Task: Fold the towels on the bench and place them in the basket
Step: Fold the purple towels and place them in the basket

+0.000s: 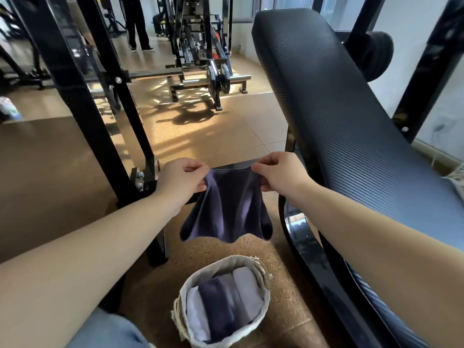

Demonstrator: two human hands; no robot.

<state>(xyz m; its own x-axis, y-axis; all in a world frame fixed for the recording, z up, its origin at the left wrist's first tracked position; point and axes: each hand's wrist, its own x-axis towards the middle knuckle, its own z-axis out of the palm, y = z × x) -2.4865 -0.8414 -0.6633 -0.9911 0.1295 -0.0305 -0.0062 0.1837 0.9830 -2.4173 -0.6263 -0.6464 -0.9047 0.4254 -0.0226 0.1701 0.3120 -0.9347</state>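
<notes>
**Dark towel held over the basket**

Nearest the camera, a round pale woven fabric basket (261, 268) stands on the speckled brown cork floor (251, 249). Inside it lie folded towels side by side: a dark navy one (218, 310) between pale lilac ones (247, 287).

Above and beyond the basket, a dark navy cloth towel (227, 209) hangs in the air, clear of the floor. The left hand (182, 183) pinches its upper left corner, the grip closed on the fabric between thumb and fingers. The right hand (280, 175) pinches the upper right corner the same way. The top edge stretches between the two hands, and the rest drapes down in loose folds with the lower corners curling.

To the right, the black ribbed padded tabletop of the gym bench (326, 101) slopes away upward. To the left rises a black steel rack frame (82, 101). Farther back on the tan floor stand a weight machine (200, 46) and a person's dark-trousered legs (138, 23).
</notes>
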